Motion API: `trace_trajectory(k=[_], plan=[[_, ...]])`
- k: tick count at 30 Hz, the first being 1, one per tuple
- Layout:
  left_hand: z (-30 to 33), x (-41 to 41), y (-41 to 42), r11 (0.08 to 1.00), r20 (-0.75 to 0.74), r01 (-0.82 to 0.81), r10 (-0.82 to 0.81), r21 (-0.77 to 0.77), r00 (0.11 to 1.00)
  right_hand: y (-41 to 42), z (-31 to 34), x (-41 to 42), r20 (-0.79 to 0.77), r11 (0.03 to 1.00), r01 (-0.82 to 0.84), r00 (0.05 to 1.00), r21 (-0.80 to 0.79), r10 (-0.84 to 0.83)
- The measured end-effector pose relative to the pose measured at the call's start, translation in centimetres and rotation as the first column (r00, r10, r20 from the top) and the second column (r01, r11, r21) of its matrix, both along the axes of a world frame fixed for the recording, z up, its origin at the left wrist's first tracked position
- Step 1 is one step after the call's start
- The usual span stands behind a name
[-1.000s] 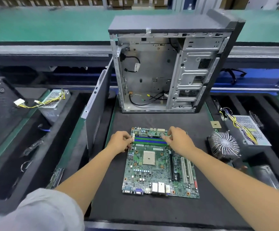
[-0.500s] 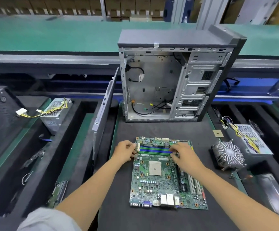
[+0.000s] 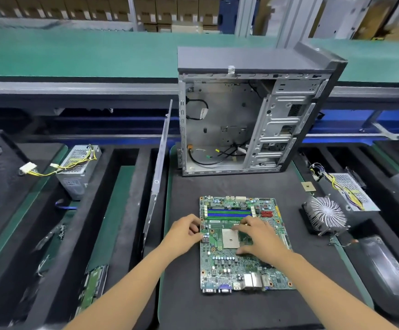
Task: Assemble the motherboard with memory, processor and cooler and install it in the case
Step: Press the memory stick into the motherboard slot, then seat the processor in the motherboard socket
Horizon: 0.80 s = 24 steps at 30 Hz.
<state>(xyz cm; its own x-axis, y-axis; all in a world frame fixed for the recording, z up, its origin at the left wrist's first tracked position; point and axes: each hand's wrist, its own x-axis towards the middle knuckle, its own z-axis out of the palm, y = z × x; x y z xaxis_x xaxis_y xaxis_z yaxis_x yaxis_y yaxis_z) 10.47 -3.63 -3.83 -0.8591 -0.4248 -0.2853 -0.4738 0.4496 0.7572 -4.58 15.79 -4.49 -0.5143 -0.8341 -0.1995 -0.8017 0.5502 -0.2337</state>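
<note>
1. Since the earlier frame both hands had slid from the memory slots (image 3: 228, 212) toward the socket (image 3: 230, 238).
2. Left hand (image 3: 186, 232) fingers curled, touching the board's left edge; right hand (image 3: 258, 236) fingers spread, resting beside the socket.
3. One motherboard (image 3: 242, 267) lay flat on the counter (image 3: 236, 306), long axis pointing away, ports nearest.
4. One upright open case (image 3: 253, 120) held loose cables (image 3: 217, 156).
5. One cooler (image 3: 325, 216) and one processor (image 3: 308, 186) lay to the right.
</note>
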Motion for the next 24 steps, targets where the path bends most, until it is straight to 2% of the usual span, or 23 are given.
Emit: trace_trajectory(k=[6, 9, 12, 14, 15, 17, 18, 19, 21, 22, 24], plan=[[-1.0, -0.8, 1.3, 0.994, -0.109, 0.043, -0.054, -0.101, 0.993, 1.0, 0.1, -0.2, 0.078, 0.991, 0.046, 0.996, -0.129, -0.036], [-1.0, -2.4, 2.4, 0.987, -0.166, 0.093, -0.114, -0.133, 0.979, 0.8, 0.4, -0.3, 0.054, 0.978, 0.086, 0.996, -0.188, -0.077], [-0.4, -5.3, 4.1, 0.959, -0.139, 0.22, -0.246, -0.178, 0.959, -0.7, 1.3, -1.0, 0.04, 0.94, 0.243, 0.97, -0.24, -0.241], [-0.1, -7.5, 4.7, 0.938, -0.103, 0.209, -0.245, -0.276, 0.964, -1.9, 1.6, -1.5, 0.029, 0.935, 0.276, 0.961, -0.224, -0.277], [-0.1, -8.4, 4.6, 0.93, -0.088, 0.188, -0.226, -0.317, 0.97, -2.3, 1.8, -1.8, 0.062, 0.944, 0.256, 0.967, -0.206, -0.249], [-0.3, -9.3, 4.2, 0.926, -0.061, 0.2, -0.231, -0.321, 0.971, -2.1, 2.5, -3.0, 0.277, 0.964, 0.205, 0.949, -0.17, -0.153], [-0.5, -9.3, 3.9, 0.926, -0.046, 0.236, -0.26, -0.295, 0.964, -1.4, 3.1, -4.3, 0.371, 0.958, 0.215, 0.919, -0.19, -0.132], [-0.7, -9.2, 3.7, 0.921, -0.027, 0.279, -0.297, -0.273, 0.954, -0.7, 3.7, -6.1, 0.385, 0.934, 0.265, 0.909, -0.241, -0.159], [-0.9, -8.8, 3.7, 0.911, 0.005, 0.321, -0.331, -0.26, 0.944, 0.8, 4.7, -10.9, 0.233, 0.858, 0.392, 0.916, -0.333, -0.328], [-1.0, -8.6, 3.7, 0.911, 0.006, 0.317, -0.327, -0.263, 0.945, 1.6, 4.8, -13.4, 0.123, 0.844, 0.435, 0.9, -0.314, -0.418], [-1.4, -8.5, 3.8, 0.924, -0.023, 0.285, -0.301, -0.254, 0.953, 2.5, 4.4, -17.9, -0.06, 0.858, 0.496, 0.86, -0.131, -0.507]])
